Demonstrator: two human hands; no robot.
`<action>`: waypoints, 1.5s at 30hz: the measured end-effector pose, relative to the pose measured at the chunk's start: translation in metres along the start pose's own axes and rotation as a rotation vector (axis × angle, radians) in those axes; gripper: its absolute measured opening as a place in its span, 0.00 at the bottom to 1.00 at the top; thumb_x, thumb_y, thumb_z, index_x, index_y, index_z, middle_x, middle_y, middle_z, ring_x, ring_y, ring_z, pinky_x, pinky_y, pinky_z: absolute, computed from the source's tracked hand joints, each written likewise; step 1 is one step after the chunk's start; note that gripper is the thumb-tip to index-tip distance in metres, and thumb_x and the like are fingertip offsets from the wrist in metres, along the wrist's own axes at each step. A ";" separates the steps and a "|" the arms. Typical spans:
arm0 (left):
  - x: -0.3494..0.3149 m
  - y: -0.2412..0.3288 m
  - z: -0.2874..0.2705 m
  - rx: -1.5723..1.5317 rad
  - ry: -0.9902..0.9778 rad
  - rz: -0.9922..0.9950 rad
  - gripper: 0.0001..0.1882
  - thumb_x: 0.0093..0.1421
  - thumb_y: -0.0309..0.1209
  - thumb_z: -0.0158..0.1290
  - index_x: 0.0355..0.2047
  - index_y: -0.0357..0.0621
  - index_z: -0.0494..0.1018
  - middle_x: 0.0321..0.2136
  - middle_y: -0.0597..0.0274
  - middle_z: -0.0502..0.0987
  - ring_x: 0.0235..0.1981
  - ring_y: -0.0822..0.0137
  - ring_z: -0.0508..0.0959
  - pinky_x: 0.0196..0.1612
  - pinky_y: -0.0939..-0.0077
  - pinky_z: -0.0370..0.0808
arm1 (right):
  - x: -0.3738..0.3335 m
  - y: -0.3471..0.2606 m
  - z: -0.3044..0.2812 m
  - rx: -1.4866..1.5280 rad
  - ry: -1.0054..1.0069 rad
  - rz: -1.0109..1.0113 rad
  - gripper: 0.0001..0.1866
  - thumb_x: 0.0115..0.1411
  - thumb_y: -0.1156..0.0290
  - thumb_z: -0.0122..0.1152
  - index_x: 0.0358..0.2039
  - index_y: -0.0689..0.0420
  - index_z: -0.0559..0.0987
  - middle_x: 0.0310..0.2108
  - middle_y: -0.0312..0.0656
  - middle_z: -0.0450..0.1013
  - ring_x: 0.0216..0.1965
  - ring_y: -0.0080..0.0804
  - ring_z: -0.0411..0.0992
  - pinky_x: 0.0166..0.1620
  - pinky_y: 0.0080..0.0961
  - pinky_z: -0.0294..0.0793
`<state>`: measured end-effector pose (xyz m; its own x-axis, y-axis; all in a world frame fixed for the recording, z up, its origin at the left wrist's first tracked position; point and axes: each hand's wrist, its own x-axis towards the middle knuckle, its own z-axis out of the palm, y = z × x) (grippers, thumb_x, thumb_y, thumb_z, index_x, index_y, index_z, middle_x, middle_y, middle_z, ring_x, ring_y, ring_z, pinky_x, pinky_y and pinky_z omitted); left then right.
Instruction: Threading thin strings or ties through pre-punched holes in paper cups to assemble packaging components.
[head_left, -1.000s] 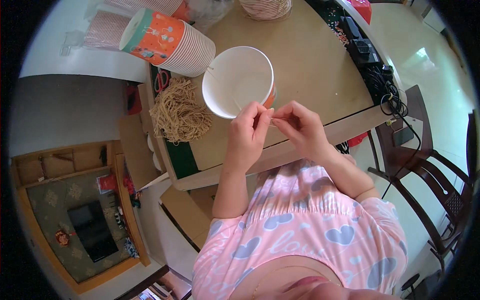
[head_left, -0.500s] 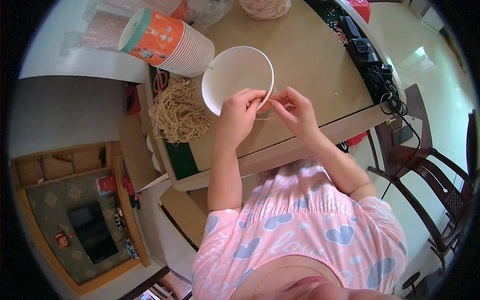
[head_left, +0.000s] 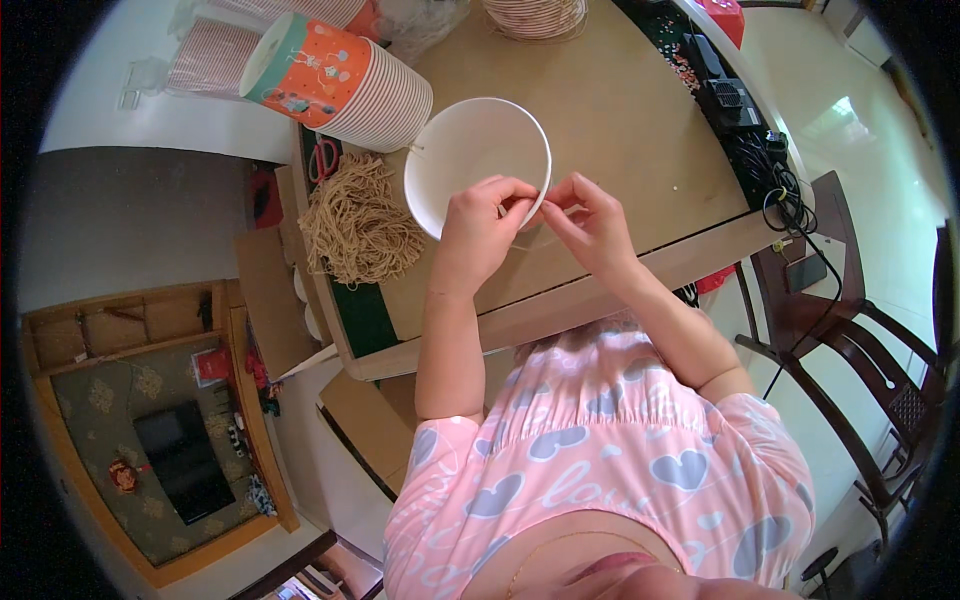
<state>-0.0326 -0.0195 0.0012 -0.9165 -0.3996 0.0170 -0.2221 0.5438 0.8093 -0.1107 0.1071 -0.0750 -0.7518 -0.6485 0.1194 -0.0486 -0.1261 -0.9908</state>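
A white paper bucket (head_left: 470,140) is tipped with its open mouth facing me. My left hand (head_left: 482,232) is closed on the near right part of its rim, fingers inside and thumb close to the edge. Just outside that rim, the fingertips of my right hand (head_left: 592,228) are pinched together on what looks like a thin tan paper cord, mostly hidden by the fingers. A bit of cord (head_left: 416,148) pokes through the bucket's wall at the far left. Left of the bucket lies a heap of cut tan cord pieces (head_left: 362,225).
A stack of orange-and-teal paper buckets (head_left: 345,85) leans at the upper left, with red-handled scissors (head_left: 323,160) below it. A cord spool (head_left: 535,15) stands at the back. Black cables and adapters (head_left: 735,100) line the table's right edge. A dark wooden chair (head_left: 880,370) stands at right.
My right fingertips have closed in against the rim, and the cord seen between them before is now mostly covered. The left hand keeps its hold on the bucket.
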 end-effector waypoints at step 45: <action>-0.029 0.002 0.000 -0.227 0.176 -0.025 0.07 0.57 0.27 0.58 0.31 0.37 0.73 0.18 0.67 0.72 0.20 0.80 0.68 0.25 0.81 0.67 | 0.021 -0.037 -0.020 -0.199 -0.278 -0.156 0.02 0.56 0.79 0.62 0.31 0.61 0.79 0.28 0.33 0.73 0.25 0.15 0.64 0.29 0.13 0.65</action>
<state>-0.0064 -0.0071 0.0025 -0.8352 -0.5440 0.0808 -0.1462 0.3611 0.9210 -0.1379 0.1132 -0.0372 -0.5195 -0.8154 0.2555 -0.2955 -0.1091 -0.9491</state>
